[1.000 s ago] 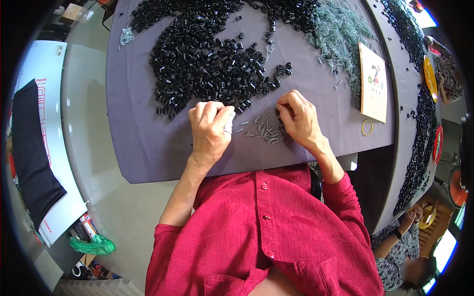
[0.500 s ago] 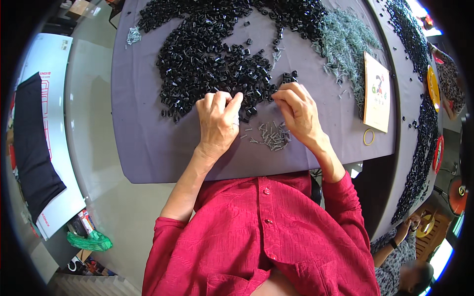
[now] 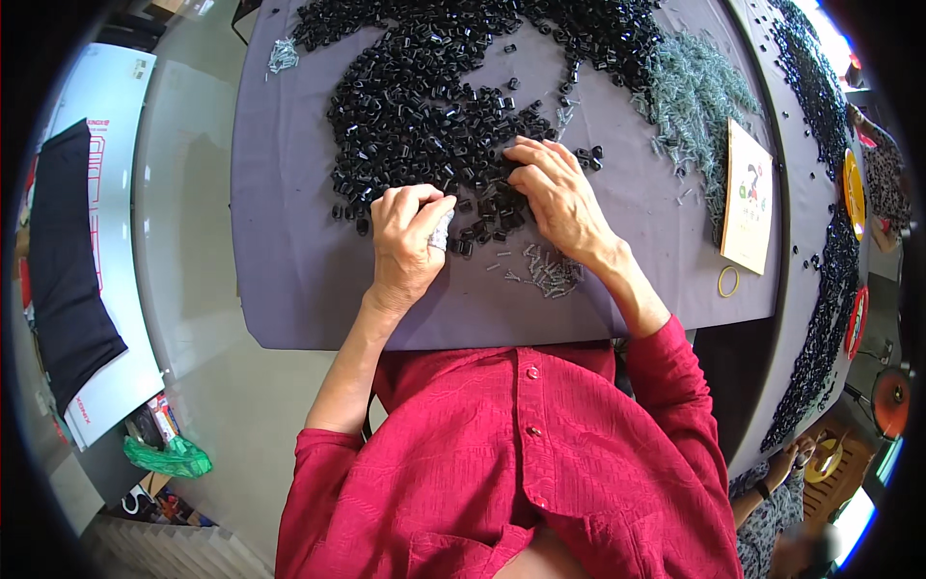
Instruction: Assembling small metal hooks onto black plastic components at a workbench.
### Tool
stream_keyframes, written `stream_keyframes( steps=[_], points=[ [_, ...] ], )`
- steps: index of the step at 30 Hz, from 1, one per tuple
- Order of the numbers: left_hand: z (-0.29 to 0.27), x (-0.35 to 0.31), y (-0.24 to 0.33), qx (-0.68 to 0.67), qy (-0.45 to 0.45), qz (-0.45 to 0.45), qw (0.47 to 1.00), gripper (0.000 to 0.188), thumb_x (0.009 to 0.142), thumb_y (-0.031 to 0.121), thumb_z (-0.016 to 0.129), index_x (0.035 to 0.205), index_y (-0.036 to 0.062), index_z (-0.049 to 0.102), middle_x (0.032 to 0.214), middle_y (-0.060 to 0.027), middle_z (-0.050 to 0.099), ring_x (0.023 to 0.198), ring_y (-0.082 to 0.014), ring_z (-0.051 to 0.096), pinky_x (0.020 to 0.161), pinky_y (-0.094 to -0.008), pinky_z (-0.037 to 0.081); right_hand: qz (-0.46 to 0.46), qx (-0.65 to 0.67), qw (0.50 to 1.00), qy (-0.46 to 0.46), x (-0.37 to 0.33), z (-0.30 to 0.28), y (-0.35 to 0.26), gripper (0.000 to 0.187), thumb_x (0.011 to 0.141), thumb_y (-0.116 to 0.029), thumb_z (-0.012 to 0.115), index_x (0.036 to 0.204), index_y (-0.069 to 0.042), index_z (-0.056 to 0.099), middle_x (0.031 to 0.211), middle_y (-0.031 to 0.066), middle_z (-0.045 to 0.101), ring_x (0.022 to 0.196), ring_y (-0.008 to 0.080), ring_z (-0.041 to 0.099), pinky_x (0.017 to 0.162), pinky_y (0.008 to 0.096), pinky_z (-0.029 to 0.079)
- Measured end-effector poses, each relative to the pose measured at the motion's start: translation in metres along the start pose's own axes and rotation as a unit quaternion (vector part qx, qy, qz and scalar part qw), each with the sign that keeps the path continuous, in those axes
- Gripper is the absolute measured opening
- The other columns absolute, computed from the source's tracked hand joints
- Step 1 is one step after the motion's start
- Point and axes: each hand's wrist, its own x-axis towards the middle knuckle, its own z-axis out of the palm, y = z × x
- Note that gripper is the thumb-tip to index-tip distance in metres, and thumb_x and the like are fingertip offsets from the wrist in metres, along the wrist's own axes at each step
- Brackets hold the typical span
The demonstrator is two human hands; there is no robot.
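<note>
A big heap of small black plastic pieces [image 3: 424, 125] covers much of the grey cloth-covered table. My left hand [image 3: 405, 236] is closed at the heap's near edge, and a bit of something whitish shows beside its curled fingers; I cannot make out what it is. Over the heap's right edge reaches my right hand [image 3: 564, 207], its fingers bent and apart, with the tips at the black pieces. Between and below the hands lies a little cluster of thin grey pins [image 3: 548, 272]. Loose black pieces [image 3: 479, 232] sit between the two hands.
A large pile of clear-grey pins [image 3: 694, 87] spreads at the right, next to a booklet [image 3: 748, 198] and a yellow rubber band [image 3: 728, 281]. A small whitish pile [image 3: 283, 55] lies far left. Another table with black pieces [image 3: 820, 280] stands right, where other people's hands show.
My right hand has moved up and left over the black pieces, its fingers opening from a pinch. My left hand has shifted slightly left and stays closed. The view has shifted slightly.
</note>
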Motion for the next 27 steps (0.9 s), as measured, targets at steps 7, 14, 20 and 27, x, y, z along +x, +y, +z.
stream_keyframes(
  steps=[7, 14, 20, 27],
  points=[
    [0.002, 0.008, -0.007, -0.023, 0.036, -0.038, 0.998, 0.028, 0.069, -0.006, 0.068, 0.094, 0.0063, 0.070, 0.094, -0.0044, 0.062, 0.087, -0.0245, 0.057, 0.078, -0.0373, 0.044, 0.017, -0.015, 1.000, 0.010, -0.005, -0.007, 0.001, 0.020, 0.079, 0.001, 0.058, 0.097, -0.004, 0.061, 0.119, 0.0099, 0.060, 0.121, 0.0295, 0.052, 0.104, 0.0462, 0.037],
    [0.001, 0.013, -0.003, 0.016, 0.028, -0.030, 0.999, 0.028, 0.068, -0.008, 0.069, 0.092, 0.0054, 0.070, 0.089, -0.0057, 0.061, 0.083, -0.0249, 0.056, 0.074, -0.0367, 0.047, 0.012, 0.003, 0.999, 0.037, -0.014, -0.013, 0.001, 0.019, 0.079, 0.000, 0.059, 0.098, -0.004, 0.061, 0.117, 0.0102, 0.061, 0.119, 0.0304, 0.053, 0.104, 0.0463, 0.037],
    [0.011, 0.027, 0.011, -0.002, 0.031, -0.005, 1.000, 0.025, 0.069, -0.004, 0.071, 0.091, 0.0076, 0.071, 0.088, -0.0039, 0.060, 0.083, -0.0237, 0.055, 0.074, -0.0369, 0.046, 0.017, -0.006, 0.999, 0.042, -0.025, -0.013, 0.000, 0.023, 0.078, 0.002, 0.060, 0.100, -0.003, 0.062, 0.119, 0.0109, 0.061, 0.119, 0.0311, 0.053, 0.105, 0.0479, 0.036],
    [0.020, 0.047, 0.019, 0.026, -0.002, 0.016, 1.000, 0.017, 0.073, 0.005, 0.074, 0.088, 0.0111, 0.070, 0.086, -0.0004, 0.059, 0.085, -0.0223, 0.054, 0.075, -0.0371, 0.041, 0.057, -0.023, 0.989, 0.137, -0.031, -0.019, -0.006, 0.025, 0.075, 0.003, 0.064, 0.099, -0.005, 0.064, 0.113, 0.0130, 0.059, 0.113, 0.0358, 0.053, 0.099, 0.0454, 0.040]
  ],
)
